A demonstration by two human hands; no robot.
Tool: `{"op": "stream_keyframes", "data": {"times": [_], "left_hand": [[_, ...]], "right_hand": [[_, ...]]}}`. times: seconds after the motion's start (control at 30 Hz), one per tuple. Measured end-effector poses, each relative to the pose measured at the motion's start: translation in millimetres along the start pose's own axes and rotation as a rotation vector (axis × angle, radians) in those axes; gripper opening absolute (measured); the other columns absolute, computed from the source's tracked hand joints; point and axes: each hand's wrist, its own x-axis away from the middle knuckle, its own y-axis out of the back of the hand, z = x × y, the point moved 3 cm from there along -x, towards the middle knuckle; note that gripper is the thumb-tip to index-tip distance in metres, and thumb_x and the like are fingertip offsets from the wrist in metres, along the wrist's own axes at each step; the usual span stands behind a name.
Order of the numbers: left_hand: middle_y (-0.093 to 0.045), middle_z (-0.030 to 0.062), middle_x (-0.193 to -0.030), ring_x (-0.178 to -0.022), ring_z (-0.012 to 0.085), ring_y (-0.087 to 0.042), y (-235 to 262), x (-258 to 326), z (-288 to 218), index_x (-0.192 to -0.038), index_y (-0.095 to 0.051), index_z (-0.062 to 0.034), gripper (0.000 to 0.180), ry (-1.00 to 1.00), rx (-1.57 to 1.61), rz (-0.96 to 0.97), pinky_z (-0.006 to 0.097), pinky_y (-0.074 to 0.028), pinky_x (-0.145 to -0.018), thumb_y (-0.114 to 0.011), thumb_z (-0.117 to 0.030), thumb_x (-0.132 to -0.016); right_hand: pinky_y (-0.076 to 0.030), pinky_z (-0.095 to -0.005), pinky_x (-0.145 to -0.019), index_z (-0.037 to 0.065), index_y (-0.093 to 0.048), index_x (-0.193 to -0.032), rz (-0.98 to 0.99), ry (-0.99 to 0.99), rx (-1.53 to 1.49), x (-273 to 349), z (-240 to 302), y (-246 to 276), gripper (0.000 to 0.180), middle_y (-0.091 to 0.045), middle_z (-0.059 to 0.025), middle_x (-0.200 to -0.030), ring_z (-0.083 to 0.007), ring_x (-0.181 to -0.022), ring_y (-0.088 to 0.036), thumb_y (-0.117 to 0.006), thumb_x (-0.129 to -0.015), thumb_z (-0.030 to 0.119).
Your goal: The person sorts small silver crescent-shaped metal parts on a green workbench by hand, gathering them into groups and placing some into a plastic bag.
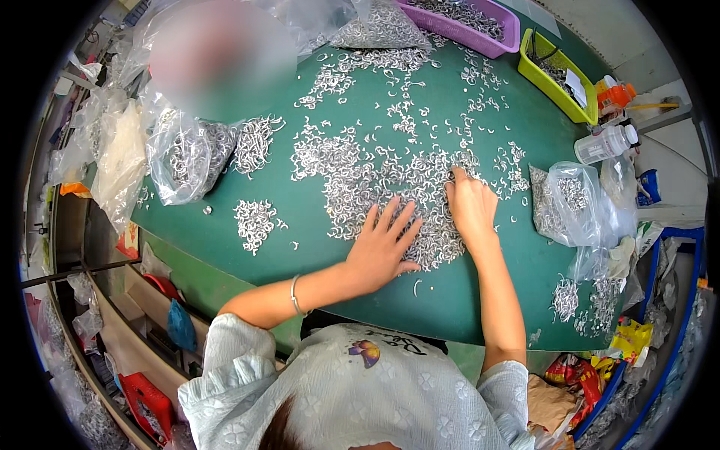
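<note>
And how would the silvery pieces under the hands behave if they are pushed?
The silvery pieces would probably scatter rather than slide as one block, since they lie loose. Their curved, open shapes may catch on each other. Each looks thin, so likely light.

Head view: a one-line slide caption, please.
Left hand spread and right hand curled over a heap of small silvery crescent-shaped pieces on a green tabletop.

The left grip (385, 246) spreads, the right grip (472, 204) curls, over silvery crescents (346, 184) on a green table (457, 315).
</note>
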Motion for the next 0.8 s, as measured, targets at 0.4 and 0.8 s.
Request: {"op": "stream_keyframes", "data": {"times": [0.4, 0.8], "left_hand": [[-0.049, 0.0121, -0.136, -0.123, 0.0231, -0.051, 22, -2, -6, -0.136, -0.043, -0.0002, 0.042, 0.409, 1.531, 0.069, 0.036, -0.045, -0.101, -0.053, -0.013, -0.097], [-0.061, 0.0141, -0.11, -0.087, 0.0165, -0.062, -15, -37, -11, -0.128, -0.049, 0.0018, 0.032, 0.762, 2.133, 0.134, 0.029, -0.054, -0.08, -0.048, -0.008, -0.097]], "right_hand": [[-0.048, -0.0383, -0.059, 0.003, -0.068, -0.092, -0.163, 0.0, -0.263, 42, -16, 38, 0.011, -0.067, -0.0141, -0.082, -0.0302, -0.064, -0.062, -0.065, -0.085, 0.012], [-0.044, -0.0293, -0.06, 0.002, -0.062, -0.104, 0.289, 0.026, -0.912, 13, -43, 28, 0.021, -0.057, -0.0055, -0.082, -0.0138, -0.066, -0.052, -0.062, -0.083, 0.004]]}}
